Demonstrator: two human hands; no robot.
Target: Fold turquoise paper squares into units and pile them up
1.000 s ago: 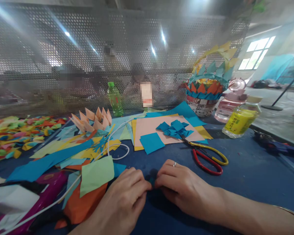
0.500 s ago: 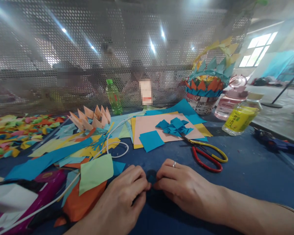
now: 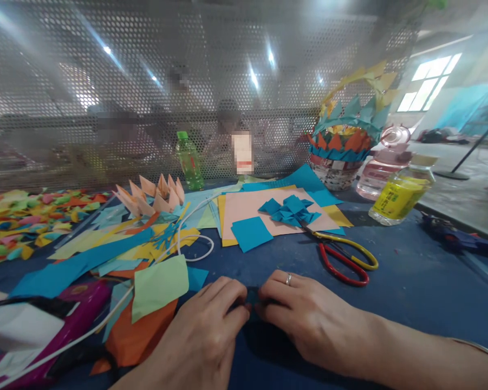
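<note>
My left hand [image 3: 211,319] and my right hand [image 3: 304,317] meet low in the middle, fingers pinched and tips nearly touching. Between them is a small dark-blue piece of paper [image 3: 253,297], mostly hidden by the fingers and in shadow. A ring is on my right hand. Beyond the hands lie a flat blue paper square [image 3: 252,234] and a pile of folded blue paper pieces [image 3: 290,210] on a pink sheet [image 3: 244,203]. Scissors [image 3: 345,262] with one red and one yellow handle rest to the right, their tips at the pile.
Paper scraps, a green sheet [image 3: 160,287], a white cord [image 3: 195,238] and a purple device [image 3: 71,319] crowd the left. A ring of peach folded points [image 3: 152,197] stands behind. A green bottle [image 3: 189,162], paper basket [image 3: 337,157] and yellow-labelled bottle [image 3: 402,192] line the back, before a perforated screen.
Both hands stay together in the middle. Their fingers have shifted slightly, with the right-hand knuckles a little lower and the fingers curled more around the small blue paper.
</note>
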